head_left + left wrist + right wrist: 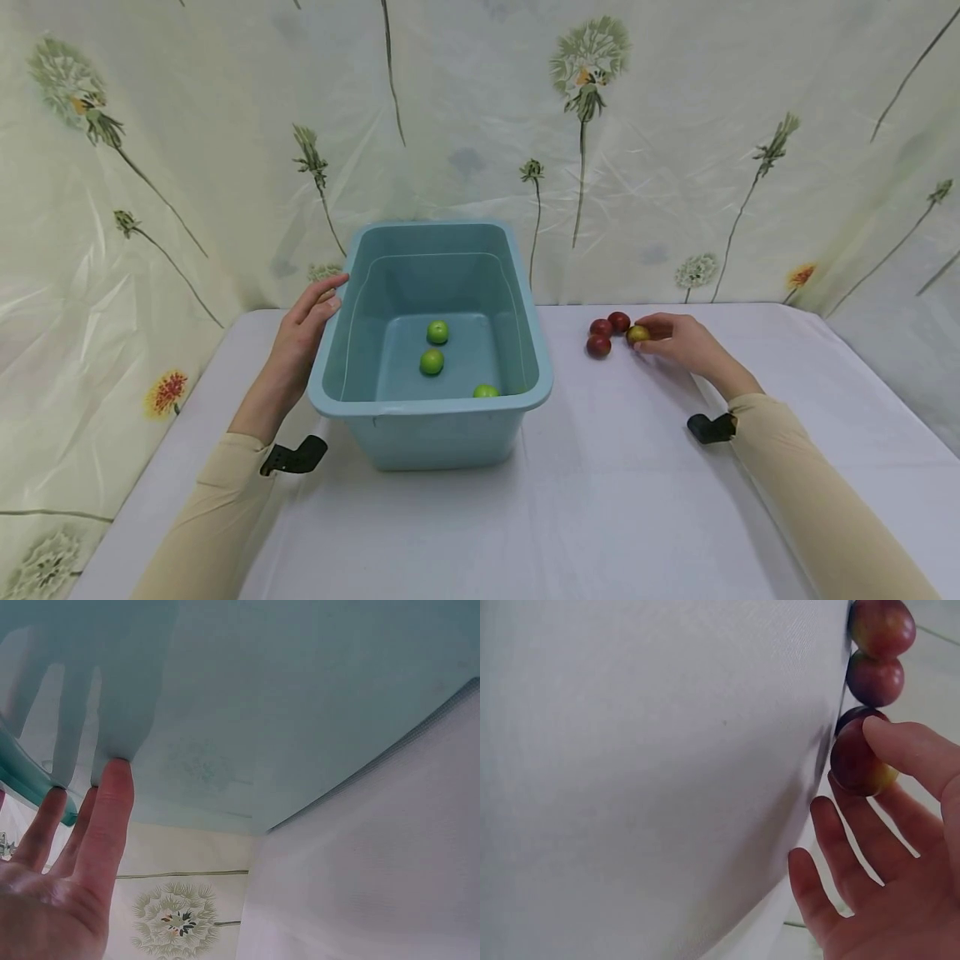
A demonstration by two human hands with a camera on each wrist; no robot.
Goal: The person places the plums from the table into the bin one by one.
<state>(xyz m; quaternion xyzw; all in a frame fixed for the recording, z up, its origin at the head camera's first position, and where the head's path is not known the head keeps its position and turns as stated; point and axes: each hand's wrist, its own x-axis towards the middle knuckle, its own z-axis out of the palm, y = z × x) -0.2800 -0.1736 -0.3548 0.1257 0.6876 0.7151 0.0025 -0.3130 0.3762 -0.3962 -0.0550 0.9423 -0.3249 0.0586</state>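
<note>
My left hand [295, 360] is at the left side of a blue-green plastic tub [435, 433]. In the left wrist view its fairly straight fingers [111, 825] touch the tub's outer wall just below the rim. Out to the right, my right hand [688, 346] has its thumb and fingers around a yellow-red plum [637, 334], which it pinches. The right wrist view shows the thumb on top of this plum and the other fingers spread. Close beside it sit several dark red plums [598, 346], grouped on the white cloth.
Inside the tub are a round green fruit [437, 332], another green fruit [431, 361] nearer me, and more green fruit [486, 391] partly hidden by the near rim. A white-covered table [600, 500] carries everything. Behind it hangs a flower-print sheet [465, 100].
</note>
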